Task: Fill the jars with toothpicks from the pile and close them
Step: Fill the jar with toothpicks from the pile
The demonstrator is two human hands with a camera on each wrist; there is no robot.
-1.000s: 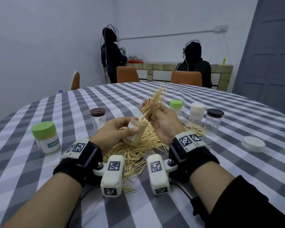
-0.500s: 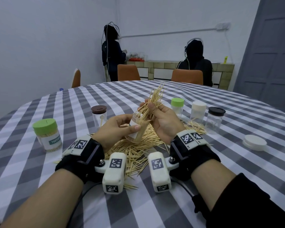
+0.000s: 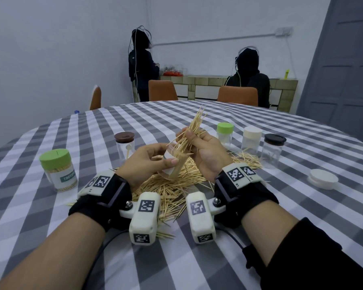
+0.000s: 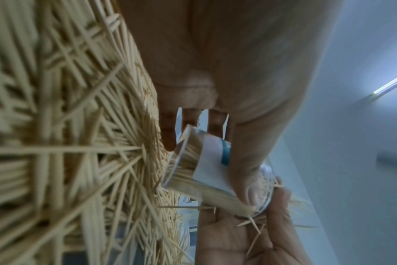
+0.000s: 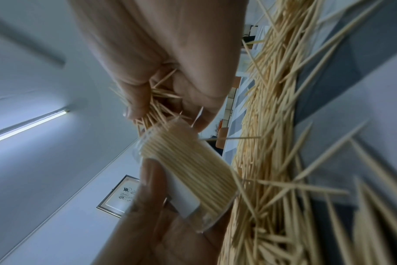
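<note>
The left hand (image 3: 149, 162) is wrapped round a clear jar (image 3: 172, 164), tilted above the pile (image 3: 176, 185) on the bench (image 3: 281, 206). The right hand (image 3: 205, 151) pinches a bundle of toothpicks (image 3: 194, 128) whose lower ends sit at the jar's mouth. The wrist views show this jar already packed nearly full — this is likely its last handful before a lid goes on.

One green-lidded jar (image 3: 58, 170) at the left looks full and closed. A brown-lidded jar (image 3: 125, 145), a small green-lidded jar (image 3: 224, 132), a white-lidded jar (image 3: 252, 139) and a black-lidded jar (image 3: 274, 149) stand capped — the clear ones look almost empty. A loose white lid (image 3: 323, 178) lies at the right. With plenty still in the pile, most of the filling seems left to do.
</note>
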